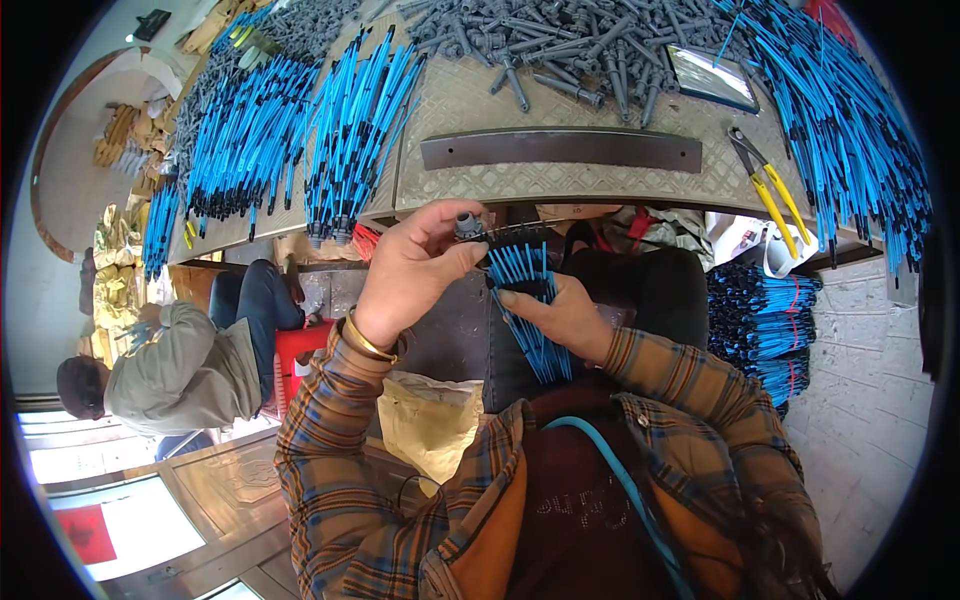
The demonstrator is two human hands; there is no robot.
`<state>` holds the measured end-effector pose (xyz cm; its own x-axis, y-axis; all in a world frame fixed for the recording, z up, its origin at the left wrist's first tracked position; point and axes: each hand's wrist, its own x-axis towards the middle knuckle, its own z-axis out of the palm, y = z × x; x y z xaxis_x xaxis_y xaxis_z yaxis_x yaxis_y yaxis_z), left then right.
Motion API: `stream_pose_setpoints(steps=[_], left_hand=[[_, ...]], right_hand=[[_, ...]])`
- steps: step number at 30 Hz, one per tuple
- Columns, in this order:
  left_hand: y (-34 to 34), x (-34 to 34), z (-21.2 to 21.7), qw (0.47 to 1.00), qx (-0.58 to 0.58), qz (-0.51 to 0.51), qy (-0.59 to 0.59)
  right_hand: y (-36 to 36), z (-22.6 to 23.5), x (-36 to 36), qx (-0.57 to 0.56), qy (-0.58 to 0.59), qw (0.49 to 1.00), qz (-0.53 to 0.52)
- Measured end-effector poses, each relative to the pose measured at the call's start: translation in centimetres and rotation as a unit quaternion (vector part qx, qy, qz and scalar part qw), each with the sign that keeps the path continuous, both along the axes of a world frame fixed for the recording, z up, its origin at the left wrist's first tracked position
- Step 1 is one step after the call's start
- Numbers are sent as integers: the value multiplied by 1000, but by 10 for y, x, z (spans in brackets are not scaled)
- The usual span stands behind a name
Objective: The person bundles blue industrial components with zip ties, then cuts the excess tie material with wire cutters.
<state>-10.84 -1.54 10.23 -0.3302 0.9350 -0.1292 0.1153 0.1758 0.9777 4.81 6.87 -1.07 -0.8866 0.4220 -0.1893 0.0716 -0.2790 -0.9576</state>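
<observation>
Workshop scene, with a patterned metal worktop [560, 175] running across the upper half and a dark flat metal bar [560, 150] lying on it as the landmark. Beyond the bar a heap of grey plastic fittings [560, 45] is piling up; left of the bar fans of blue-and-black tubes [300, 130] are overhanging the worktop edge, right of the bar more of the same tubes [840, 110] are spreading out, with yellow-handled pliers [770, 185] and a small mirror-like tablet [712, 78] between them and the bar. Just below the bar, off the worktop edge, the person is working in mid-air over the lap. The left hand [410, 270] is curling closed, thumb and forefingers pinching a small grey fitting [467, 225] at its top. The right hand [560, 315] is wrapping round a bundle of blue tubes [525, 300], fingers closed on it, the tube ends pointing up toward the fitting and the tails hanging down toward the chest. Judging from this, the step in hand is seating a fitting onto one tube end of the held bundle; the next move is likely calling for lining the fitting bore with a single tube tip and pushing it home while the bundle is kept steady. Whether fitting and tube are already touching is too small to tell. Far left of the bar another person in a grey jacket [185, 375] is sitting low.
</observation>
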Motion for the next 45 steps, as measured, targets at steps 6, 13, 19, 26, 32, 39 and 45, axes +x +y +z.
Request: stream_pose_setpoints(steps=[6,13,19,26,32,39,45], left_hand=[[1,3,-8,997,8,51,-58],[4,3,-21,993,42,63,-94],[2,1,-26,994,37,82,-57],[3,0,-25,993,60,40,-95],[10,12,-29,995,57,63,-53],[12,10,-29,996,65,57,-27],[9,-1,-31,989,86,1,-119]], right_hand=[[-1,3,1,-7,-1,1000,2],[3,3,2,33,-5,999,-9],[8,1,0,19,2,1000,5],[26,-5,-1,-106,29,990,93],[23,-13,3,-67,29,995,71],[29,-8,5,-41,28,995,85],[39,-7,3,-85,28,981,173]])
